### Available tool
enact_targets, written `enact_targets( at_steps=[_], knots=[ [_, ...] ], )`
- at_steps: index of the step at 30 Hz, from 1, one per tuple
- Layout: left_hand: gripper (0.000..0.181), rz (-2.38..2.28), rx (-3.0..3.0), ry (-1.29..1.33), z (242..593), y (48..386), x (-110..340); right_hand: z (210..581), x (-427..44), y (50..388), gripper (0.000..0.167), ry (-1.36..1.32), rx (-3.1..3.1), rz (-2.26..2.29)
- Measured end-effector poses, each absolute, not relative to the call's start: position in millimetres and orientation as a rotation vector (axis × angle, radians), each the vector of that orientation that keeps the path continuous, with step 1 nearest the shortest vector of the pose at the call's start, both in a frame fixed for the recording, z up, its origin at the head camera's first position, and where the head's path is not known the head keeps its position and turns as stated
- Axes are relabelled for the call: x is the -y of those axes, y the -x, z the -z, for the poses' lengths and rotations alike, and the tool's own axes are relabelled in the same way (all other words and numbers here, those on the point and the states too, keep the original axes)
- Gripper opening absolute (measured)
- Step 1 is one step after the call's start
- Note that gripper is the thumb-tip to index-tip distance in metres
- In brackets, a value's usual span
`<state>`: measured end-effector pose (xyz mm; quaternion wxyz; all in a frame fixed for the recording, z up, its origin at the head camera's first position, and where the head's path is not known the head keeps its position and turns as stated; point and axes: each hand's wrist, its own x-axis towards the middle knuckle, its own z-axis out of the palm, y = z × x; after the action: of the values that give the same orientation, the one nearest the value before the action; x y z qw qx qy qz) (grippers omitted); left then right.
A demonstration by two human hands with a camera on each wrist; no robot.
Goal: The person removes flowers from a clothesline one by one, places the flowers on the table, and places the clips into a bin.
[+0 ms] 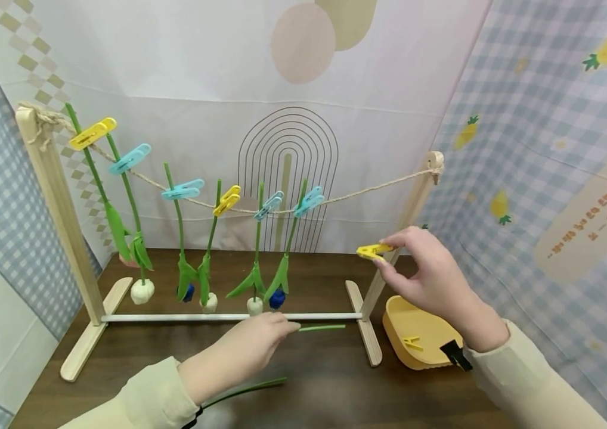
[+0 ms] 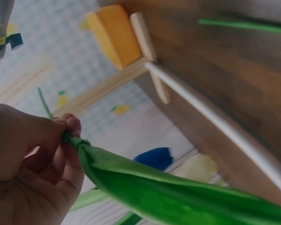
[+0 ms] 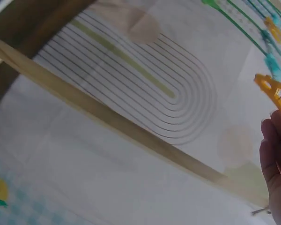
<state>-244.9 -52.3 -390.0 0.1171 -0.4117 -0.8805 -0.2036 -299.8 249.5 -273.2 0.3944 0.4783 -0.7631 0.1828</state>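
Observation:
My left hand (image 1: 244, 348) pinches the green stem (image 1: 325, 327) of an artificial flower, low in front of the rack. Its leaf (image 2: 131, 176) spreads large across the left wrist view; the bloom is out of sight. Off to the right, my right hand (image 1: 434, 274) holds a yellow clothespin (image 1: 370, 252) between thumb and fingers, its jaws pointing left. Several artificial tulips hang upside down from the rope (image 1: 381, 186), pinned by yellow and blue clothespins. The rightmost hanging one has a blue bloom (image 1: 277, 298) and a light blue clothespin (image 1: 310, 201).
A wooden rack with a right post (image 1: 416, 202) and a white bottom bar (image 1: 175, 318) stands on the dark table. By its right foot sits a yellow tray (image 1: 395, 333) with a yellow clothespin (image 1: 412, 343) inside. Another green stem (image 1: 252, 388) lies near the front.

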Motion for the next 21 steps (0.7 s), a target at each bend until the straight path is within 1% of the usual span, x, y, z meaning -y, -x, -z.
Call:
enact_targets(
  at_steps=[9,12,15,19,21],
  knots=[
    [0.027,0.448,2.71,1.16,419.8,234.9,63.0,313.8,-263.4,304.0,0.03,-1.2,2.019,-0.491],
    [0.032,0.345,2.693,1.156,425.8,234.6,66.3,325.6,-269.3,306.4,0.03,-1.171,2.06,-0.482],
    [0.034,0.229,2.667,1.162,431.5,234.3,68.8,339.9,-277.4,307.0,0.025,-1.134,2.117,-0.492],
    [0.026,0.058,2.627,1.146,442.5,233.8,69.9,366.1,-294.7,306.7,0.029,-1.027,2.222,-0.512],
    [0.02,-0.022,2.591,1.129,448.7,232.9,69.6,380.8,-305.2,307.7,0.028,-0.966,2.258,-0.511]
  ],
)
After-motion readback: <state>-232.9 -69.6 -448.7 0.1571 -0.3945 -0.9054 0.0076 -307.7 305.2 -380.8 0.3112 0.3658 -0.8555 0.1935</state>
